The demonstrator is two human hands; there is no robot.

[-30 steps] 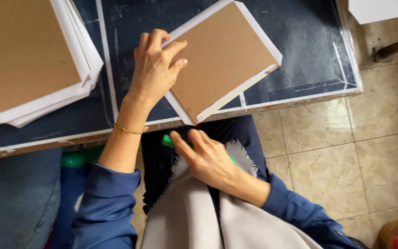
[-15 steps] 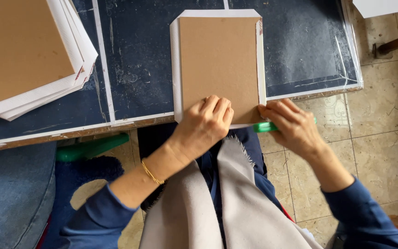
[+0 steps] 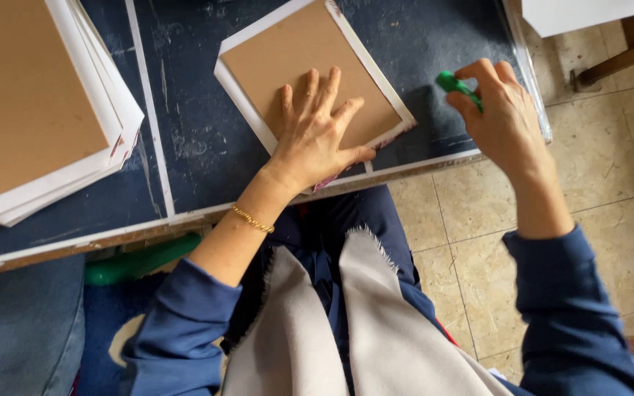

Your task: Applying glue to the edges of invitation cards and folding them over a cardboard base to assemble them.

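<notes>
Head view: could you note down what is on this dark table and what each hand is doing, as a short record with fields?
Surface: dark blue table with white lines and a worn front edge
Centre piece: brown board on a white sheet, lying tilted
Left hand: pressed flat on the board, fingers spread
Right hand: fingers pinch a small green tool above the table's right end
Far left: stack of brown boards with white sheets
Under the table edge: green tube-like object, partly hidden
Floor: beige tiles
</notes>
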